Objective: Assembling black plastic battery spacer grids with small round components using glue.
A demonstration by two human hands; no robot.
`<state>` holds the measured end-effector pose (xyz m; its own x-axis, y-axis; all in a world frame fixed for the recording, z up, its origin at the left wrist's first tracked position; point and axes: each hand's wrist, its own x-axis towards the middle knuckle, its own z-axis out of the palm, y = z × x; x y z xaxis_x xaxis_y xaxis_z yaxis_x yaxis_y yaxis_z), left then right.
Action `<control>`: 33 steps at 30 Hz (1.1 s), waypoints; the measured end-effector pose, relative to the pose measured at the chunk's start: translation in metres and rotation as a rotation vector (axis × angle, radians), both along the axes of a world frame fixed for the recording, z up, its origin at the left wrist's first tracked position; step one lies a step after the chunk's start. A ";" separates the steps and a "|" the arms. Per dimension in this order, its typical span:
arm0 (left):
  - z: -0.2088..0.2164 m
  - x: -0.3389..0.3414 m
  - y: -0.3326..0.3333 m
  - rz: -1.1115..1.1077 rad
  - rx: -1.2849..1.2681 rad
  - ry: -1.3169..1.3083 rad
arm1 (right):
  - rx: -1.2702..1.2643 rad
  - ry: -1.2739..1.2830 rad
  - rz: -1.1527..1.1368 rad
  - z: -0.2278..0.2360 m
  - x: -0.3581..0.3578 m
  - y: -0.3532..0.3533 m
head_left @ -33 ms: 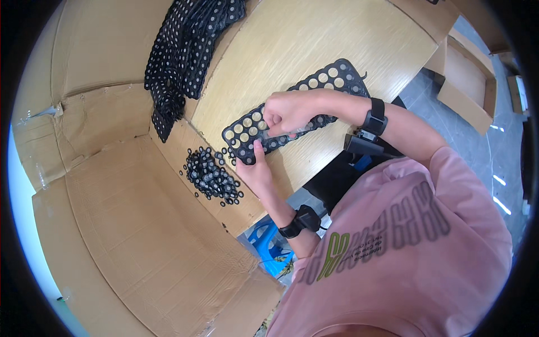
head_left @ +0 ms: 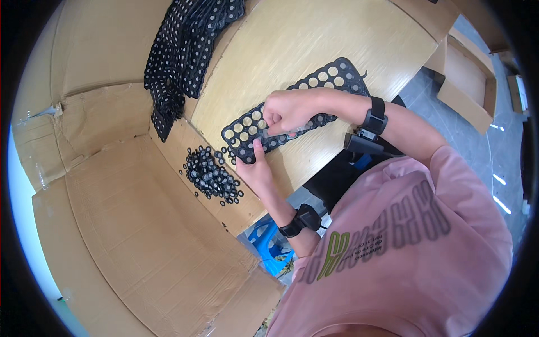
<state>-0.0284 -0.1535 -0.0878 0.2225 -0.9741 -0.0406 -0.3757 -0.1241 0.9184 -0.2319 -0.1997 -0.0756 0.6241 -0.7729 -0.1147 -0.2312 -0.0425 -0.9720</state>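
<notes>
A long black sheet with rows of round holes [head_left: 245,122] lies slantwise on the wooden table. Pale wood shows through many holes, while others hold grey discs. My left hand [head_left: 257,173] grips its near left end, thumb on top and the other fingers hidden underneath. Over the middle of the sheet, my right hand [head_left: 289,112] is closed in a pinch, its fingertips low against the holes beside the left thumb. A small greyish, see-through piece seems to show at those fingertips, but I cannot make out what it is. Just left of the sheet lies a heap of small black rings [head_left: 210,175].
More black sheets with pale dots [head_left: 185,50] are piled at the table's far left. Large cardboard panels [head_left: 140,224] stand along the left side. An open cardboard box [head_left: 466,78] sits on the floor at the right, and a blue plastic stool [head_left: 266,247] is below the table edge.
</notes>
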 end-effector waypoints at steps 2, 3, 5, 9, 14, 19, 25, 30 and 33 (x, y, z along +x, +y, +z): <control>-0.003 0.002 -0.001 0.018 0.025 0.014 | 0.007 -0.001 -0.010 -0.002 0.001 -0.001; -0.005 0.002 -0.002 0.050 0.051 0.025 | -0.011 0.001 -0.010 -0.003 0.001 -0.001; -0.007 0.003 -0.003 0.057 0.062 0.009 | -0.025 0.001 -0.011 -0.006 0.003 -0.002; -0.007 0.002 -0.003 0.038 0.033 0.072 | -0.044 0.036 -0.031 -0.009 0.006 -0.001; 0.000 -0.006 -0.001 0.015 -0.079 0.097 | -0.079 0.030 -0.059 -0.011 0.010 0.001; 0.010 -0.010 -0.001 -0.108 -0.099 -0.010 | -0.161 0.009 -0.087 -0.016 0.014 0.002; 0.005 -0.007 -0.001 -0.098 -0.183 0.001 | -0.117 -0.014 -0.092 -0.016 0.013 0.001; 0.002 0.009 -0.008 0.052 0.083 0.146 | 0.035 -0.033 -0.113 -0.006 -0.011 0.000; 0.006 0.015 -0.003 0.063 0.133 0.425 | 0.076 0.013 -0.098 -0.003 -0.017 0.001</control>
<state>-0.0138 -0.1564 -0.0821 0.2180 -0.9393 -0.2650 0.0432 -0.2620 0.9641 -0.2491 -0.1982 -0.0785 0.5440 -0.8189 -0.1832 -0.2435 0.0549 -0.9684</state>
